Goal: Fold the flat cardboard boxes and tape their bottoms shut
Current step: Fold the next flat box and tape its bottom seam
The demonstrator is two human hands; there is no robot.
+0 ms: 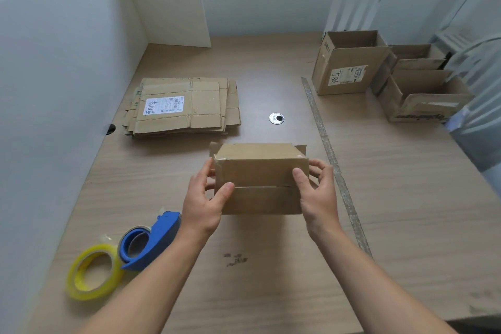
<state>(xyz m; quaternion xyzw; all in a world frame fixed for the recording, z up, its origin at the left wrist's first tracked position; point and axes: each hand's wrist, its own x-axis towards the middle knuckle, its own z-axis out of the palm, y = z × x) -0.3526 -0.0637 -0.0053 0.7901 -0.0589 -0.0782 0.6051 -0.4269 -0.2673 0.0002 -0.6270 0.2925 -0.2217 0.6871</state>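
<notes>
Here, at centre: small brown cardboard box (260, 168), one side turned up toward the camera, two flaps folded shut and meeting along a seam across its middle. Gripped at one end by the left hand (203, 203) and at the other by the right hand (317, 195), fingers (321, 168) curled round the edges, thumbs pressed on the flaps, probably to keep the seam closed before taping. Resting on or raised just above the pale wooden tabletop (271, 279): not determinable. Near the left forearm, blue tape dispenser (157, 238) touching a yellow-cored roll of clear tape (93, 271), within reach for sealing. Beyond, stack of flat cardboard blanks (184, 106) awaiting folding; far right, open erected cardboard boxes (349, 62), set apart as apparently finished.
</notes>
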